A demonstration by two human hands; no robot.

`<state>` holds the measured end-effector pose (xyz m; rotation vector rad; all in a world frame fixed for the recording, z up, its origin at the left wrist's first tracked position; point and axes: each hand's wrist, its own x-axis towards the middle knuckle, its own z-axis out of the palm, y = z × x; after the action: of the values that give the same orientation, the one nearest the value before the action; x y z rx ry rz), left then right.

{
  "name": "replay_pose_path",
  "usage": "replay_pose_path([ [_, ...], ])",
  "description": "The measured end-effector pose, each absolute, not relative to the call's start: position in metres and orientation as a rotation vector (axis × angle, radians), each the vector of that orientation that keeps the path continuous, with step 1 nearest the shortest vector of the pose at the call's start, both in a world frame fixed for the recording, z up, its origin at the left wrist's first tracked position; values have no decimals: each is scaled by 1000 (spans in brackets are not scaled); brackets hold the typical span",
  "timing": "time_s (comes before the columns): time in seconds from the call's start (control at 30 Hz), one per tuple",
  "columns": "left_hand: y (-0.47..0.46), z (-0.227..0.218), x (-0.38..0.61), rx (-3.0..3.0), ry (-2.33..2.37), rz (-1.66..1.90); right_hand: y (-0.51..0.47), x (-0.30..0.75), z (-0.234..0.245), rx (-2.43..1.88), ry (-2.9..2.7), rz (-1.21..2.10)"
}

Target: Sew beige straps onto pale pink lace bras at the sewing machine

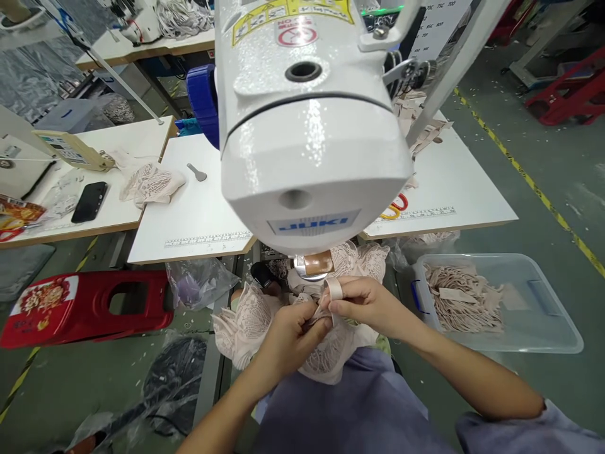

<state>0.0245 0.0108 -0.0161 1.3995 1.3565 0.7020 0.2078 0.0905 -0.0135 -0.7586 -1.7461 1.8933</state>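
A pale pink lace garment [246,318] lies on my lap below the head of a white sewing machine [307,126]. Both hands meet over it. My left hand [288,337] is closed, pinching a fold of the lace and a thin strap end. My right hand [366,302] is closed too, pinching a beige elastic strap [334,289] that loops up over its fingers. The two hands touch at the fingertips, just under the machine's metal handwheel end [312,265].
A clear plastic bin [543,315] of beige straps stands at the right on the floor. A red stool [89,306] lies at the left. White tables [193,214] carry a phone [89,202], more lace pieces [149,181] and scissors [397,207]. Plastic bags lie below.
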Motion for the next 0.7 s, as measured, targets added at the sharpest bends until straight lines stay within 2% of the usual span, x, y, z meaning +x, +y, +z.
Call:
replay_pose_path([
  [0.13,9,-15,34,1398,1279,967,82,204,-18,-793,-1633,1764],
  [0.27,-3,-30,50,1216,1391,1164,84,204,-15,-832,-1555,1705],
  [0.4,-2,-36,46,1589,1413,1305,102,208,-11,-873,-1546,1774],
  [0.5,11,-27,32,1916,1405,1235,121,211,-12,-941,-1366,1881],
  [0.6,23,-14,22,1725,1529,1040,139,209,-14,-996,-1252,1993],
  [0.7,30,-6,20,1505,1566,966,152,202,-15,-1038,-1332,1943],
])
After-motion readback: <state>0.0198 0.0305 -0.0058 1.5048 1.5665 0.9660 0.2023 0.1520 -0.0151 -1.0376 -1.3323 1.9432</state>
